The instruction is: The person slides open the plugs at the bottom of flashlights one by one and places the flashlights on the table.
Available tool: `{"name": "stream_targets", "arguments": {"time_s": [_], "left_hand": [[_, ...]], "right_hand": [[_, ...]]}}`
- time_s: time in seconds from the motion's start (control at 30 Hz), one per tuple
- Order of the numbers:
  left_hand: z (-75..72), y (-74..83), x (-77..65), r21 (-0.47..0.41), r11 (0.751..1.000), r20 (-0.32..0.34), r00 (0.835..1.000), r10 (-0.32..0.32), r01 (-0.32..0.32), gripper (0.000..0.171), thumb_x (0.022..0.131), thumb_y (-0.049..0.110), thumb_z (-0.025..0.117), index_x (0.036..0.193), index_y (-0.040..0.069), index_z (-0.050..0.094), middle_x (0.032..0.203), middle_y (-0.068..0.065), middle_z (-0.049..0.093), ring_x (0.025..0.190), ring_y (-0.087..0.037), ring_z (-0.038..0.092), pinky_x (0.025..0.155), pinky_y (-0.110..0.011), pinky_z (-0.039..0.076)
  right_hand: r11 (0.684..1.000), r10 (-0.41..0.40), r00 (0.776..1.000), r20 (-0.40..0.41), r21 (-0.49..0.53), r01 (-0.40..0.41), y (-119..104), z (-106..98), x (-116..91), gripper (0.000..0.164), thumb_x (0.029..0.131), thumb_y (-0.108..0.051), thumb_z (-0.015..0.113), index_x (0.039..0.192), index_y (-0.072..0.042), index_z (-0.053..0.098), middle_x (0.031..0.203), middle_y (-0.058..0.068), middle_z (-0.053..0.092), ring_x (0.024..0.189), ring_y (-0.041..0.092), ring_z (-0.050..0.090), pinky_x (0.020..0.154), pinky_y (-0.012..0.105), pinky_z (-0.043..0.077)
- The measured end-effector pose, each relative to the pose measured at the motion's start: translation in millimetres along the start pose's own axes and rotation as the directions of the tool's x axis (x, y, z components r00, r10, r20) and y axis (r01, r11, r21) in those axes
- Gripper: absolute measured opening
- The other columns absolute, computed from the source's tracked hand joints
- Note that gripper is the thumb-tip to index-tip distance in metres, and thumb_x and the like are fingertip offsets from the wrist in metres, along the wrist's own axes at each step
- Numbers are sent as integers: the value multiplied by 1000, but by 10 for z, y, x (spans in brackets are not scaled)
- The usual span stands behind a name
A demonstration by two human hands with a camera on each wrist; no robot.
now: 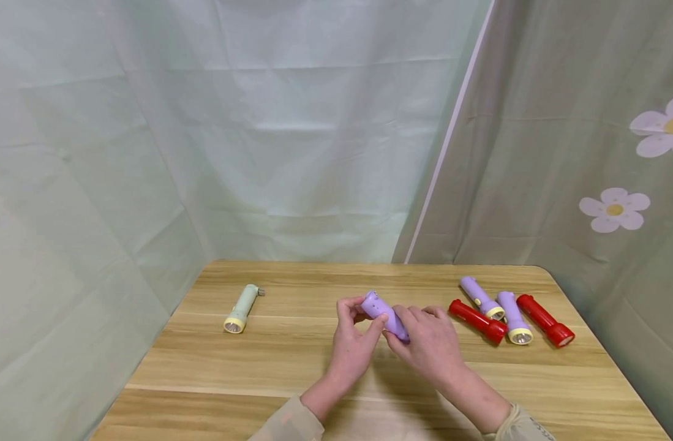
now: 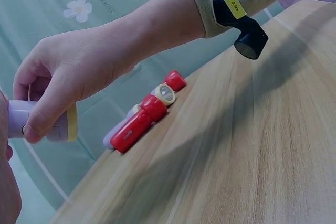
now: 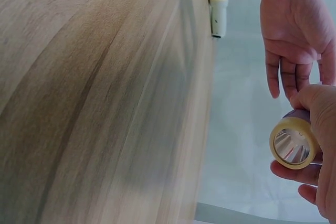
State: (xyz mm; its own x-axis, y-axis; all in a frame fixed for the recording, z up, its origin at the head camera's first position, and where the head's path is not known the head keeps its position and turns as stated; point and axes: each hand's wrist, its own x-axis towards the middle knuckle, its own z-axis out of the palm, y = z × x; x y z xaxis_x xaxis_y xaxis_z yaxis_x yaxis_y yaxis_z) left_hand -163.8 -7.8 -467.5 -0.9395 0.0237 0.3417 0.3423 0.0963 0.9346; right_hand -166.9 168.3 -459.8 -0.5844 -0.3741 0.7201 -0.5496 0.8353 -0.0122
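Note:
Both hands hold one purple flashlight above the middle of the table. The left hand pinches its tail end between thumb and fingers. Closer to the lamp end, the right hand grips the body and covers much of it in the head view. The right wrist view shows the yellow rim and reflector of the flashlight's head beside the right hand, with the left hand beyond. Seen from the left wrist, the right hand's thumb lies along the purple body.
A pale green flashlight with metal prongs out at its tail lies at the table's left. On the right lie two purple flashlights and two red flashlights, close together. Curtains hang behind the wooden table.

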Motion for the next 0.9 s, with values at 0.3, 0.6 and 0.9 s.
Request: {"name": "stream_targets", "arguments": {"time_s": [0.3,0.6,0.9], "left_hand": [[-4,-3,-10,-6,1000,2,1000,-10,10,49,96,33,74,131,20,42,114,-1,63,109,-19,58,88,-36,50],[-6,-16,-16,2,1000,2,1000,-4,4,49,96,33,74,131,22,43,115,0,63,109,-18,58,93,-40,47],[-15,-25,-23,5,1000,10,1000,8,-8,48,96,32,74,132,22,44,115,1,62,109,-18,59,93,-43,48]], "right_hand": [[1000,-6,1000,5,1,6,-1,3,-2,38,80,-37,81,106,-12,68,84,0,69,65,17,65,79,42,48],[999,-33,998,-45,5,33,-8,14,-7,36,79,-34,81,103,-11,68,81,1,68,63,17,64,76,43,49],[999,-33,999,-40,6,33,-13,21,-16,37,79,-34,82,104,-11,69,83,2,70,65,17,65,76,43,49]]}}
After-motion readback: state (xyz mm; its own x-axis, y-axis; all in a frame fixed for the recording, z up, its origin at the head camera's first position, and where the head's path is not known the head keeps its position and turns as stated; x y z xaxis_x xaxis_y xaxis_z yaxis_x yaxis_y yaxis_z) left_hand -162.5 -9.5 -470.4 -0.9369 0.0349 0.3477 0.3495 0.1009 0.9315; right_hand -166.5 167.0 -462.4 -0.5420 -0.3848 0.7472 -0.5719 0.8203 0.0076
